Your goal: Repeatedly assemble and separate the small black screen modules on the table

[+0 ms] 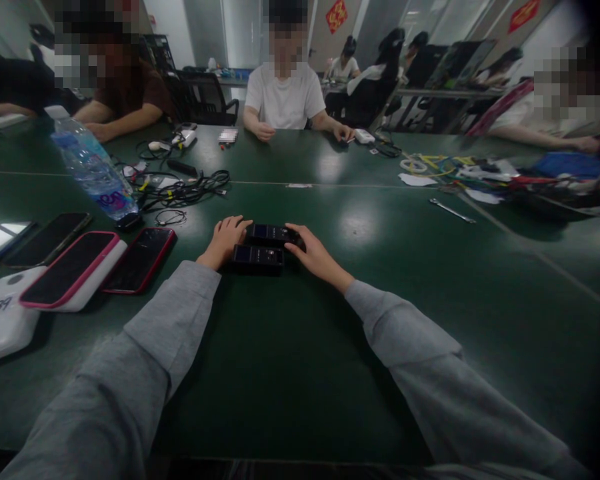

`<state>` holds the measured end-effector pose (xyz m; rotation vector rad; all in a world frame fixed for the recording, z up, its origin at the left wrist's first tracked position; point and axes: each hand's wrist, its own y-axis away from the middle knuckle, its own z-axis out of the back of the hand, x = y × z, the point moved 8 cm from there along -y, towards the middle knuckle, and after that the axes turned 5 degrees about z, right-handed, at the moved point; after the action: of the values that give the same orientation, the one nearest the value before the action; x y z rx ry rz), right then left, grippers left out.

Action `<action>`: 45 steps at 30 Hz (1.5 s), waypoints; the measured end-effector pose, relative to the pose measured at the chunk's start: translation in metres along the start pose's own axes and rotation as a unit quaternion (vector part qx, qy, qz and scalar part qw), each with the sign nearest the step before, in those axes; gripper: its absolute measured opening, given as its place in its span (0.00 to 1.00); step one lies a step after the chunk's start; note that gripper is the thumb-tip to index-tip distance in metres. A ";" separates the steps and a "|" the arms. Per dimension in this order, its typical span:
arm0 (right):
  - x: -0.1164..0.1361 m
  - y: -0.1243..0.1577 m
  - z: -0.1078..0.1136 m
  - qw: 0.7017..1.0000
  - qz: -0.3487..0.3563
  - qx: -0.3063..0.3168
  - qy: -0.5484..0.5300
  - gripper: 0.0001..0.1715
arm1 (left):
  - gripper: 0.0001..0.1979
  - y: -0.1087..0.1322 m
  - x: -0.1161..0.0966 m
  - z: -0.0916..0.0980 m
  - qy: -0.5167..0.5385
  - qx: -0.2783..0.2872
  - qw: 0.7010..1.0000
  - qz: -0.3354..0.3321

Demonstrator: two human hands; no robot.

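Two small black box-like devices lie side by side on the dark green table (290, 347). The nearer device (258, 257) sits in front of the farther device (273, 233). My left hand (225, 241) rests against their left ends, fingers curled round the farther one. My right hand (314, 253) grips the right end of the farther device, fingers closed over it. Both arms wear grey sleeves.
Several phones, one in a red case (140, 259), and a white power bank (3, 319) lie at the left. A water bottle (93, 170) and tangled cables (180, 190) stand behind them. A wrench (450, 210) lies right. Other people sit across the table.
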<state>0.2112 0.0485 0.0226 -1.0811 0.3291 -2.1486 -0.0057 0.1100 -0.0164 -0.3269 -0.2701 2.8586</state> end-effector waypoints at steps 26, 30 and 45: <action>-0.004 -0.003 -0.001 0.972 -0.072 0.119 -0.188 0.29 | 0.22 -0.004 0.004 -0.006 -0.012 0.011 1.000 0.008; -0.005 -0.003 0.001 0.969 -0.072 0.128 -0.198 0.30 | 0.22 -0.005 0.004 -0.006 -0.010 0.006 1.000 0.010; -0.009 -0.002 0.000 0.969 -0.075 0.134 -0.192 0.31 | 0.21 -0.004 0.003 -0.003 -0.006 0.005 1.000 0.013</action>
<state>0.2138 0.0561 0.0177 -1.3590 -0.2229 -1.9791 -0.0065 0.1147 -0.0191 -0.3129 -0.2563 2.8868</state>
